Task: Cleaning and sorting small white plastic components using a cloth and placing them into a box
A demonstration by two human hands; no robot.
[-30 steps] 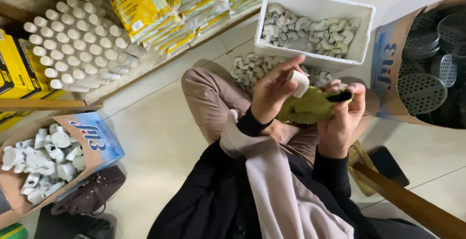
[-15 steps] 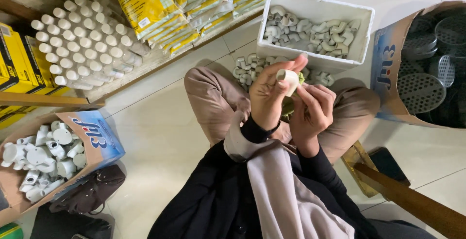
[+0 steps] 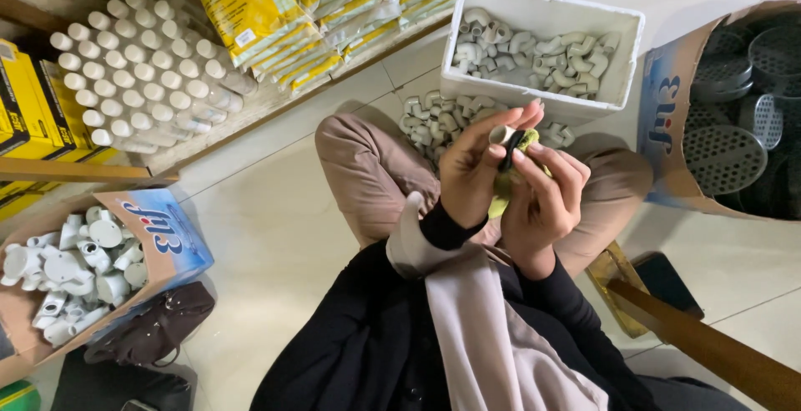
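Holding white fitting point(image 3: 501, 134) and green cloth point(image 3: 500, 201) over pale floor tiles point(image 3: 267, 236)

A yellow-green cloth point(image 3: 502, 196) lies mostly hidden between the person's hands; beside it, the dark item against the white fitting point(image 3: 501, 134) is too small to identify.

The floor point(image 3: 275, 211) is made of pale, shiny tiles. A white box point(image 3: 542, 10) full of bent white pipe bits sits on it – more loose pipe bits point(image 3: 430, 119) lie just beside the box. A cardboard box point(image 3: 676, 152) holds round grey drain covers. Another cardboard box point(image 3: 158, 236) holds white pipe parts – a dark bag point(image 3: 158, 332) lies next to it
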